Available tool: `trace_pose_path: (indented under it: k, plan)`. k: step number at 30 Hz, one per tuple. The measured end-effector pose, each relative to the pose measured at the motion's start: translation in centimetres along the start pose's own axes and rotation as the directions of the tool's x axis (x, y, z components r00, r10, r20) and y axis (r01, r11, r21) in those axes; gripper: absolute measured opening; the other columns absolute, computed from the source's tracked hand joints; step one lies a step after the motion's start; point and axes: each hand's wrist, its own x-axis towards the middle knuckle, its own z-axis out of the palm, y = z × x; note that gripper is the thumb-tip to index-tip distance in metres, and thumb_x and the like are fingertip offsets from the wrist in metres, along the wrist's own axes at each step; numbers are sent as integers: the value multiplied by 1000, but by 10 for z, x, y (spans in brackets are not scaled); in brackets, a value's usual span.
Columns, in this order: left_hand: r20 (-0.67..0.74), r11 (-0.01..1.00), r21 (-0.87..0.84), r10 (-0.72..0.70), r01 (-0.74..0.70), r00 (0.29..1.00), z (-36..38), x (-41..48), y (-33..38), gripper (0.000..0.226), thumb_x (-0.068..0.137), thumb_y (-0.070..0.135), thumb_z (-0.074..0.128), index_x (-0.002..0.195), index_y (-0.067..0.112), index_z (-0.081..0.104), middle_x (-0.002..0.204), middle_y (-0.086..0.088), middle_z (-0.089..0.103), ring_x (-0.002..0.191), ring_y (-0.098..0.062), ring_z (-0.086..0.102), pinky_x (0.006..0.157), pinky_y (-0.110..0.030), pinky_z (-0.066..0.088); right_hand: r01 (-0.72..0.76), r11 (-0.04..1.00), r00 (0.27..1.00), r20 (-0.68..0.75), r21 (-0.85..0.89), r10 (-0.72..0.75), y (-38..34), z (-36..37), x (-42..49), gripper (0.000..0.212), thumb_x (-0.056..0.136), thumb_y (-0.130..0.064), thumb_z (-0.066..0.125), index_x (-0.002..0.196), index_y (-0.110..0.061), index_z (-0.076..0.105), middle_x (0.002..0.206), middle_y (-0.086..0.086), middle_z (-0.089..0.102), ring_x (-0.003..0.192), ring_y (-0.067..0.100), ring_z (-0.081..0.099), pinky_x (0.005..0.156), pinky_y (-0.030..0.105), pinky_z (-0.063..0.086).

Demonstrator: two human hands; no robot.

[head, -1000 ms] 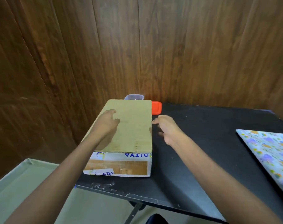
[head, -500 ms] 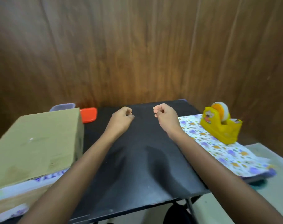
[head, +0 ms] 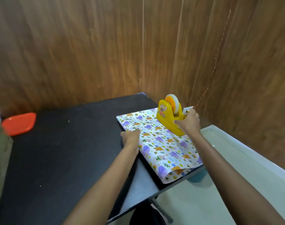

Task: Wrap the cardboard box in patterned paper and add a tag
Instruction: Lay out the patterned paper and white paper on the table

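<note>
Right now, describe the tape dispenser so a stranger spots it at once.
On the black table, find the patterned paper at the right edge. The tape dispenser stands on its far end, held by the right hand. It alone is bright yellow, with a tape roll on top.

Black table (head: 70, 151), top surface
Folded patterned paper (head: 164, 143) at right side, overhanging the near edge; red lid (head: 19, 123) at far left; cardboard box (head: 0, 151), blurred, at left edge

Both arms stretched fwd-right — L hand (head: 131, 136) curled on paper (head: 163, 143) edge, R hand (head: 189, 121) gripping tape dispenser (head: 164, 115).
</note>
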Motion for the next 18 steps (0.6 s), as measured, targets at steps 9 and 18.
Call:
trace_pose_path:
  k: [9, 18]
  plan:
    - [-18, 993, -112, -33, 31, 999, 9, 0, -1, 20, 79, -8, 57, 98, -3, 62, 103, -18, 65, 91, -32, 65, 82, -45, 54, -63, 996, 998, 29, 67, 61, 9, -2, 11, 61, 72, -25, 78, 119, -1, 47, 96, 10, 55, 101, 30, 57, 68, 32, 42]
    - [-57, 996, -85, -23, 18, 998, -87, 16, 38, 31, 80, -14, 57, 110, -11, 57, 114, -24, 61, 99, -37, 62, 88, -54, 49, -21, 994, 999, 32, 107, 18, 13, -2, 11, 61, 68, -28, 82, 114, -2, 50, 98, 11, 58, 99, 30, 59, 71, 36, 47]
